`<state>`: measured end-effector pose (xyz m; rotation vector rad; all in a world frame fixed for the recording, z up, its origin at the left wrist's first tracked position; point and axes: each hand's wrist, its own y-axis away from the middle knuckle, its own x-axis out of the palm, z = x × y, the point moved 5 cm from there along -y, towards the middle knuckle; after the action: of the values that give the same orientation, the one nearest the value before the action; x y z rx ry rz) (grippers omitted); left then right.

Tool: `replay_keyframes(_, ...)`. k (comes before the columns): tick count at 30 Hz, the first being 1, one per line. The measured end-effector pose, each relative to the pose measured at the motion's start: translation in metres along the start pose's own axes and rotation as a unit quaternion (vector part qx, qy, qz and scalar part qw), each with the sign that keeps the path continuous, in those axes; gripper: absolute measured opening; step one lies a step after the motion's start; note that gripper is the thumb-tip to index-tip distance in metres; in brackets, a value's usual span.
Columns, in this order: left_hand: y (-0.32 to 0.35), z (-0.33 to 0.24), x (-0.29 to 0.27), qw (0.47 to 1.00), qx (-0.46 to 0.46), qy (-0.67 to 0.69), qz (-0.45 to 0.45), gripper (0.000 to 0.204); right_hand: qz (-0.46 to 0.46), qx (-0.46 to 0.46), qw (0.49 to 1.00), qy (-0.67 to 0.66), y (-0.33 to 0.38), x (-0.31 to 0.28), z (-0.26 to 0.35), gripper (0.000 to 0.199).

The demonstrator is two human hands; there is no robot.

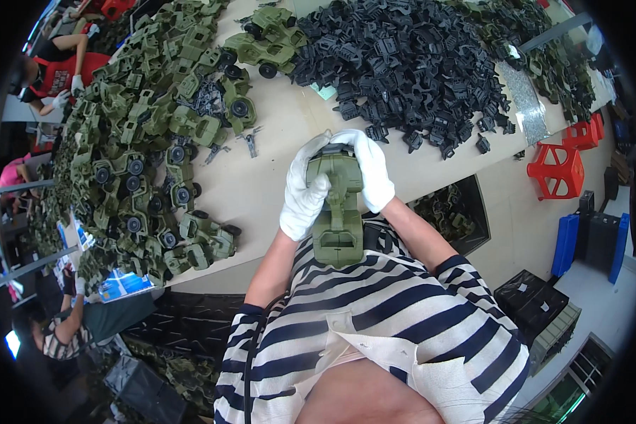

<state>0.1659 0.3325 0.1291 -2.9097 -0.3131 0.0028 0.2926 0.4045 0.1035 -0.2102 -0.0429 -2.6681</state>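
An olive-green plastic toy vehicle body [340, 237] is held between my two white-gloved hands, close to my chest at the table's near edge. My left hand [304, 194] wraps its left side, with the thumb lying across the top. My right hand [371, 169] curls round the far right end. Some dark piece [337, 149] shows at that far end under my fingers, mostly hidden. Just beyond lies a large heap of black plastic parts [410, 71]. On the left, many green toy vehicles [134, 141], several with black wheels, are piled up.
Small grey figure-like parts [249, 143] lie on the table [268, 113]. A bin of green pieces [452, 212] stands below the right edge. Red stools [558, 172] and black crates [530, 300] are on the right. Other people, one in a red apron [56, 76], work at left.
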Motion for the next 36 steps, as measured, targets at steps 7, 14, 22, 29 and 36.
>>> replay_keyframes(7,0.003,0.011,0.001,0.997,0.001,-0.067,-0.032,0.037,-0.012,-0.164,0.974,0.155,0.022,0.004,0.029,0.033)
replay_keyframes(14,0.011,0.029,0.001,0.996,-0.04,-0.06,-0.049,0.034,-0.023,-0.119,0.968,0.218,0.032,0.002,0.017,0.033)
replay_keyframes(22,-0.027,0.068,-0.051,0.95,-0.152,-0.27,-0.044,0.06,-0.156,0.015,0.943,0.295,0.034,-0.061,0.017,0.065)
replay_keyframes(29,-0.056,0.101,-0.259,0.772,-0.284,-0.405,-0.398,0.062,-0.387,0.194,0.736,0.52,0.114,-0.244,0.044,0.075)
replay_keyframes(36,-0.067,0.223,-0.372,0.77,-0.442,-0.051,-0.458,0.053,-0.32,0.165,0.661,0.658,0.106,-0.268,0.019,0.057)
